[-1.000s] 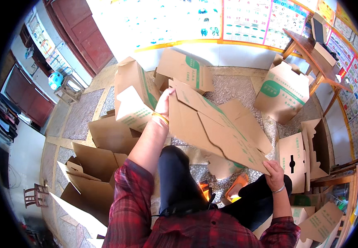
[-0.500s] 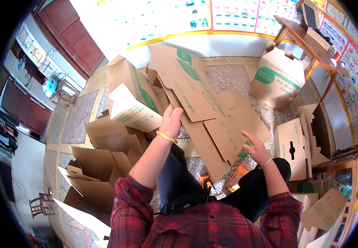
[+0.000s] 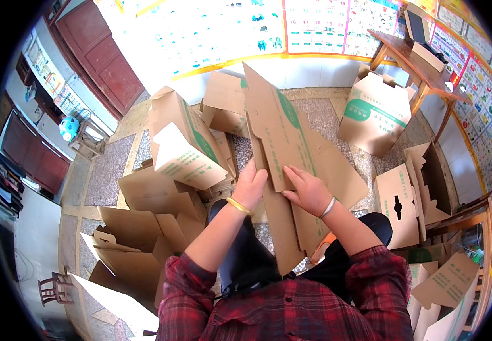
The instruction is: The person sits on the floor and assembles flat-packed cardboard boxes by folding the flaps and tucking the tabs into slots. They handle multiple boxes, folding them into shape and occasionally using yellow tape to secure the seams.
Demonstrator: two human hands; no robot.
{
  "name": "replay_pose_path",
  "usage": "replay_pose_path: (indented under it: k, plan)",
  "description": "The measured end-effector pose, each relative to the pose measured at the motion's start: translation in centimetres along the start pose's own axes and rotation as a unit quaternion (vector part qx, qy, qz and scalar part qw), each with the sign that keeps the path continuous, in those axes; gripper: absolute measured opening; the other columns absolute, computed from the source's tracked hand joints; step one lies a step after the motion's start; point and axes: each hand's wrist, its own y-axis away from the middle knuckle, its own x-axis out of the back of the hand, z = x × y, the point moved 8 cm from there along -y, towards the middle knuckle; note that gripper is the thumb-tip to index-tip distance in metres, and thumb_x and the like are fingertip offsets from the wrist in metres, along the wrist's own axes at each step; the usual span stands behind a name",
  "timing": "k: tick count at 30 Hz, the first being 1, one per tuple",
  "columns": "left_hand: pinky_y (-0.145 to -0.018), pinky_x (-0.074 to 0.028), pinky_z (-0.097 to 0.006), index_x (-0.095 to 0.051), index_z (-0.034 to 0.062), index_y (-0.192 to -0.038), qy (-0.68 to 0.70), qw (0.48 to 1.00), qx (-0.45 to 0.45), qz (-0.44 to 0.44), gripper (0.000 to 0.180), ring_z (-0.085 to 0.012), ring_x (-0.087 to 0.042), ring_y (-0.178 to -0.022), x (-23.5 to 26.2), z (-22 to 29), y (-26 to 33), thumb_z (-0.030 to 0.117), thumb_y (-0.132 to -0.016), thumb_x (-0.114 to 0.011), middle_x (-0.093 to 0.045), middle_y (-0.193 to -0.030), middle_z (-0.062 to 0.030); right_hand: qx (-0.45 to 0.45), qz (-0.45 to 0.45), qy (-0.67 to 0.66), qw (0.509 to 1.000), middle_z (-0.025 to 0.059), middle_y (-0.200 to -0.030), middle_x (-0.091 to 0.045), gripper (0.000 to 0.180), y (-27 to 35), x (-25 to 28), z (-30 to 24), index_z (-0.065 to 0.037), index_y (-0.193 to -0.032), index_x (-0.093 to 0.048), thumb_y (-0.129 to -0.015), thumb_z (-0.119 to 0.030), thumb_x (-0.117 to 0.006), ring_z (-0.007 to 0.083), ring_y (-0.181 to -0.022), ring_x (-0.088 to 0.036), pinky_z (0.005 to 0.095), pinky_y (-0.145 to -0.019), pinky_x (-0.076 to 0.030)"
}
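Observation:
A large flattened cardboard box (image 3: 280,125) with green print stands tilted between my knees, its layered panels partly spread. My left hand (image 3: 250,184), with a yellow bangle at the wrist, is closed on its left edge. Across from it, my right hand (image 3: 308,192), wearing a pale wristband, pinches the lower edge of the printed upper panel. The right fingers lie on the panel's face, with the thumb near its bottom edge. The undersides of both grips are hidden.
Made-up cartons stand at left (image 3: 186,139), behind the flat box (image 3: 223,102) and far right (image 3: 375,111). Open cartons (image 3: 144,227) crowd my left side. Folded cardboard (image 3: 396,204) and a wooden rack (image 3: 484,244) are at right, with a wooden table (image 3: 405,59) beyond.
My right hand has moved left and up onto the printed panel and taken hold of its edge. The flattened box has swung more upright, and my left hand has shifted slightly right and down.

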Motion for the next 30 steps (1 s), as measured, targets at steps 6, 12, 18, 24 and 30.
replay_pose_path:
  k: [6,12,18,24,30]
  plan:
    - [-0.095,-0.041,-0.029,-0.042,-0.0043,-0.131,-0.005,0.999,0.040,-0.025,0.045,-0.0172,-0.052,-0.110,-1.3,0.8,0.1,0.003,-0.087,-0.039,-0.055,-0.121,-0.0112,-0.137,0.019,0.093,0.986,0.0160,-0.090,-0.062,0.053,0.4,2.0,2.4,-0.003,-0.128,-0.049,-0.079,-0.020,-0.063,0.0328,-0.073,-0.062,0.0427,-0.067,-0.052]
    - [-0.091,-0.044,-0.031,-0.048,-0.0051,-0.121,-0.098,0.994,-0.051,0.013,0.038,-0.0200,-0.056,-0.104,-1.4,2.3,-0.1,0.005,-0.086,-0.041,-0.059,-0.113,-0.0137,-0.255,0.018,0.029,0.966,0.0187,-0.080,-0.065,0.038,0.6,2.2,5.8,-0.003,-0.117,-0.058,-0.086,-0.024,-0.059,0.0347,-0.072,-0.063,0.0424,-0.066,-0.051]
    - [-0.075,-0.052,-0.034,-0.053,-0.0070,-0.109,-0.077,0.990,0.068,0.098,0.030,-0.0219,-0.064,-0.087,4.8,-1.9,-0.8,0.005,-0.083,-0.045,-0.064,-0.104,-0.0180,-0.296,0.101,-0.128,0.941,0.0173,-0.079,-0.067,0.027,2.0,7.7,12.8,0.000,-0.105,-0.064,-0.086,-0.019,-0.062,0.0283,-0.066,-0.063,0.0387,-0.063,-0.050]
    - [-0.070,-0.050,-0.029,-0.053,-0.0053,-0.111,-0.111,0.980,0.065,0.150,0.030,-0.0172,-0.062,-0.080,7.9,-1.4,1.6,0.008,-0.085,-0.045,-0.063,-0.097,-0.0093,-0.372,0.074,-0.241,0.894,0.0049,-0.083,-0.065,0.023,4.5,9.6,17.0,-0.001,-0.106,-0.064,-0.087,-0.014,-0.065,0.0109,-0.064,-0.059,0.0241,-0.048,-0.050]
    - [-0.113,-0.020,-0.040,-0.029,-0.0017,-0.141,-0.308,0.921,-0.005,0.241,0.077,-0.0391,-0.015,-0.140,9.2,-0.2,2.1,0.017,-0.074,-0.061,-0.019,-0.147,-0.0302,-0.376,0.011,-0.292,0.879,0.0065,-0.091,-0.064,0.029,5.8,7.2,17.7,-0.001,-0.111,-0.060,-0.086,-0.014,-0.064,0.0123,-0.065,-0.060,0.0267,-0.051,-0.055]
